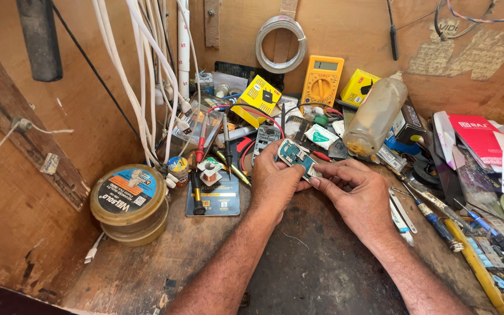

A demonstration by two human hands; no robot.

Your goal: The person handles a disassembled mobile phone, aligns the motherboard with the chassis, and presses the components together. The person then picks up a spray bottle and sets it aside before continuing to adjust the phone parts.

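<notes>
My left hand and my right hand meet over the middle of a worn wooden bench. Between their fingertips they hold a small blue-green circuit board, tilted up toward me. The left hand's fingers wrap the board's near-left side. With thumb and forefinger the right hand pinches the board's lower right corner. Red and black test leads lie just behind the board.
A yellow multimeter leans on the back wall. A cloudy plastic bottle stands right of the board. Two stacked round tins sit at left, white cables hang above them. Screwdrivers and tweezers clutter the right side.
</notes>
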